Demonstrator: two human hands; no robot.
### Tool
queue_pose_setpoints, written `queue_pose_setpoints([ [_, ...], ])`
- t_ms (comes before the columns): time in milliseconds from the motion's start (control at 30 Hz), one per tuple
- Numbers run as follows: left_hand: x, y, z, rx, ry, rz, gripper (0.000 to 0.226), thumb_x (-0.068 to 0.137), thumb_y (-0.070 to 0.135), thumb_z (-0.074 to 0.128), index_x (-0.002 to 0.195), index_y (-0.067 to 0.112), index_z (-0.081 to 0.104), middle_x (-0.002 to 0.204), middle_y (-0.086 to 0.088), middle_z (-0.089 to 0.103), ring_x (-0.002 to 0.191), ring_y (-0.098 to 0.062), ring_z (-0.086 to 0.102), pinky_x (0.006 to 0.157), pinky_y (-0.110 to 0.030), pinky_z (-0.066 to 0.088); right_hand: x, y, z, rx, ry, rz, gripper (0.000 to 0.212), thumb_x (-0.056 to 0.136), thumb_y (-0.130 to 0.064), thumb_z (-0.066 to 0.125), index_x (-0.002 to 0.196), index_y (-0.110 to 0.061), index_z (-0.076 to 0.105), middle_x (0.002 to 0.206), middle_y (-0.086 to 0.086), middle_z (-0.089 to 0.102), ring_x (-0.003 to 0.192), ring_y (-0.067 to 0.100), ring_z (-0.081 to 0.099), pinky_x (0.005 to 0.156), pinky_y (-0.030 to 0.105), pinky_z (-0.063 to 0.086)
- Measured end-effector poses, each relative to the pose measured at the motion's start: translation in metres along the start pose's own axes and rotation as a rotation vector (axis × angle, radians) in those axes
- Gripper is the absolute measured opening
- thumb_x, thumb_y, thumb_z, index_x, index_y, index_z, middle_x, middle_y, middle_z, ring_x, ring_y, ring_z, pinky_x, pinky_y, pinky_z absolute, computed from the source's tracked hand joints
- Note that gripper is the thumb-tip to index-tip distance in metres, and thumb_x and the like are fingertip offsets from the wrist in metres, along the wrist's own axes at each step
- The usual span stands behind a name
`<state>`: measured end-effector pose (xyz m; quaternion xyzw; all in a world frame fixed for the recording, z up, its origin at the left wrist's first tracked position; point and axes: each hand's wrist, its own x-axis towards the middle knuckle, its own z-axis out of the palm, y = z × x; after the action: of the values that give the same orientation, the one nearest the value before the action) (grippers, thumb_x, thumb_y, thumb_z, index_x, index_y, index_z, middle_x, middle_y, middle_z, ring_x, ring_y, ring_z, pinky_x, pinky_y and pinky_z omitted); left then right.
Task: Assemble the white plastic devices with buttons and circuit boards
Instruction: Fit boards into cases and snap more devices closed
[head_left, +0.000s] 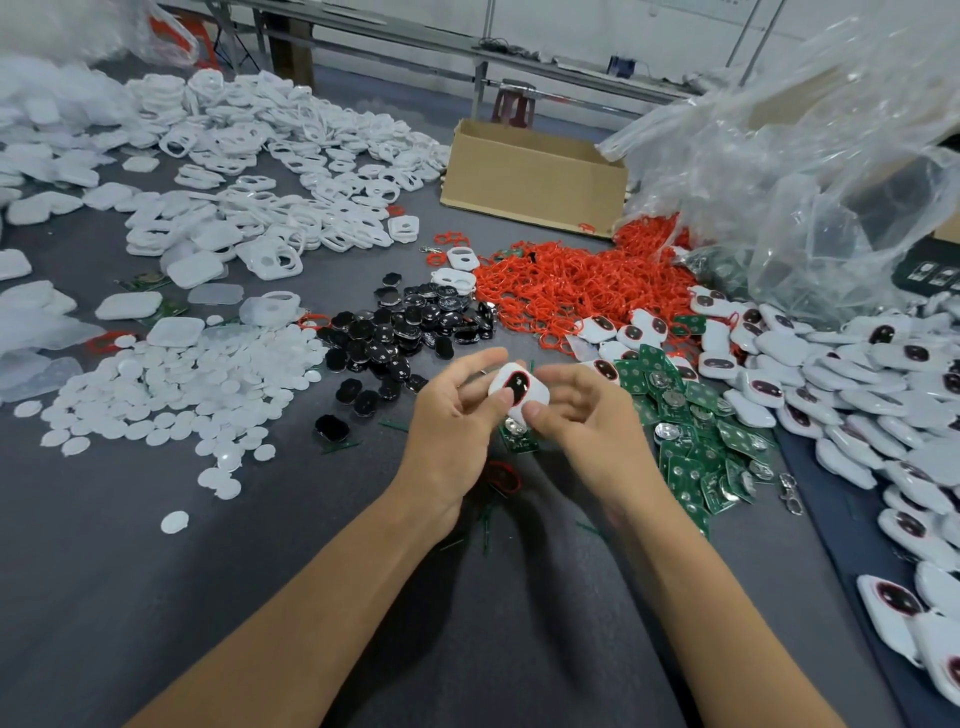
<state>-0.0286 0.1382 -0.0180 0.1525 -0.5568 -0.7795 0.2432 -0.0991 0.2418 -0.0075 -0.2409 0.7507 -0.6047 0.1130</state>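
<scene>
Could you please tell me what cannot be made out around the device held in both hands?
Head view:
Back of the white plastic device with black oval button: covered by left hand and right hand.
Green circuit board beneath it: mostly hidden by the device; attachment unclear.
Brown cardboard box contents: hidden by its wall.

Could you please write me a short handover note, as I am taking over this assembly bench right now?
Hands: left hand and right hand both pinch one white device, black button and red ring seated.
Supplies: black buttons centre, red rings behind, green circuit boards right of the hands, white discs left, empty white shells far left.
Done: buttoned devices piled on the right.
Left: I cannot see whether the held device has its board; one loose board lies just beneath it. Many shells remain.
</scene>
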Motion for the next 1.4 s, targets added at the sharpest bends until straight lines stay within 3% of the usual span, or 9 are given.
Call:
queue_pose_setpoints([
  [200, -0.004, 0.001, 0.001, 0.082, -0.114, 0.037, 0.034, 0.092, -0.009, 0.051, 0.116, 0.011, 0.063, 0.107, -0.004, 0.073, 0.101, -0.020, 0.065, 0.096, -0.033, 0.049, 0.000, -0.004, -0.008, 0.246, -0.056, 0.167, 0.028, 0.077, 0.019, 0.058, 0.085, -0.006, 0.068, 0.058, 0.002, 0.064, 0.051, 0.013, 0.051, 0.054, 0.025, 0.039],
  [367, -0.003, 0.002, 0.001, 0.083, -0.105, 0.065, 0.035, 0.092, -0.010, 0.049, 0.115, 0.012, 0.064, 0.107, -0.004, 0.073, 0.100, -0.015, 0.065, 0.095, -0.026, 0.049, -0.004, -0.006, -0.006, 0.261, -0.057, 0.172, 0.024, 0.079, 0.015, 0.061, 0.088, -0.007, 0.066, 0.062, 0.001, 0.068, 0.055, 0.010, 0.057, 0.053, 0.018, 0.046],
  [500, -0.004, 0.002, 0.001, 0.088, -0.134, 0.078, 0.036, 0.092, -0.010, 0.049, 0.112, 0.016, 0.064, 0.108, 0.002, 0.073, 0.103, -0.015, 0.066, 0.094, -0.026, 0.050, -0.003, -0.007, -0.007, 0.255, -0.050, 0.170, 0.024, 0.078, 0.017, 0.060, 0.088, -0.005, 0.065, 0.063, 0.004, 0.066, 0.056, 0.015, 0.055, 0.054, 0.024, 0.044],
  [733, -0.004, 0.002, 0.000, 0.064, -0.169, 0.095, 0.034, 0.093, -0.009, 0.049, 0.113, 0.014, 0.064, 0.109, 0.003, 0.073, 0.103, -0.012, 0.066, 0.091, -0.022, 0.051, -0.004, -0.009, -0.010, 0.245, -0.061, 0.154, 0.021, 0.078, 0.017, 0.062, 0.092, 0.002, 0.065, 0.063, 0.004, 0.068, 0.052, 0.010, 0.059, 0.050, 0.018, 0.048],
  [1133, -0.001, -0.001, -0.002, 0.012, -0.074, 0.038, 0.024, 0.094, 0.002, 0.055, 0.112, 0.013, 0.065, 0.103, -0.003, 0.074, 0.103, -0.021, 0.067, 0.099, -0.037, 0.050, -0.007, -0.011, -0.012, 0.272, -0.091, 0.189, 0.022, 0.080, 0.013, 0.062, 0.097, -0.001, 0.066, 0.069, 0.005, 0.070, 0.058, 0.011, 0.062, 0.057, 0.017, 0.051],
  [1200, 0.001, -0.001, -0.003, -0.022, -0.044, 0.019, 0.021, 0.094, 0.005, 0.056, 0.110, 0.014, 0.066, 0.102, -0.003, 0.075, 0.105, -0.019, 0.068, 0.099, -0.037, 0.048, -0.005, -0.015, -0.017, 0.362, -0.015, 0.191, 0.022, 0.079, 0.014, 0.060, 0.097, 0.001, 0.065, 0.072, 0.006, 0.070, 0.057, 0.012, 0.062, 0.058, 0.018, 0.053],
  [1267, 0.002, -0.001, -0.005, -0.028, -0.034, 0.016, 0.019, 0.095, 0.008, 0.055, 0.109, 0.015, 0.065, 0.102, -0.001, 0.075, 0.107, -0.014, 0.066, 0.099, -0.033, 0.048, 0.001, -0.020, -0.033, 0.628, 0.190, 0.112, 0.022, 0.082, 0.012, 0.057, 0.099, 0.000, 0.064, 0.081, 0.006, 0.072, 0.065, 0.012, 0.065, 0.066, 0.019, 0.055],
  [1333, 0.002, -0.001, -0.006, -0.032, -0.038, 0.018, 0.017, 0.094, 0.011, 0.056, 0.109, 0.015, 0.064, 0.101, 0.001, 0.075, 0.108, -0.013, 0.066, 0.097, -0.029, 0.048, 0.005, -0.022, -0.056, 0.963, 0.396, -0.023, 0.032, 0.088, 0.008, 0.052, 0.119, -0.001, 0.057, 0.102, 0.006, 0.071, 0.088, 0.013, 0.068, 0.082, 0.021, 0.054],
  [1400, 0.002, -0.001, -0.007, -0.038, -0.040, 0.018, 0.017, 0.094, 0.012, 0.056, 0.109, 0.015, 0.064, 0.101, 0.001, 0.075, 0.107, -0.012, 0.066, 0.096, -0.028, 0.048, 0.008, -0.016, -0.075, 1.040, 0.538, -0.086, 0.045, 0.091, 0.009, 0.049, 0.135, -0.003, 0.045, 0.126, 0.007, 0.060, 0.111, 0.017, 0.062, 0.095, 0.027, 0.050],
])
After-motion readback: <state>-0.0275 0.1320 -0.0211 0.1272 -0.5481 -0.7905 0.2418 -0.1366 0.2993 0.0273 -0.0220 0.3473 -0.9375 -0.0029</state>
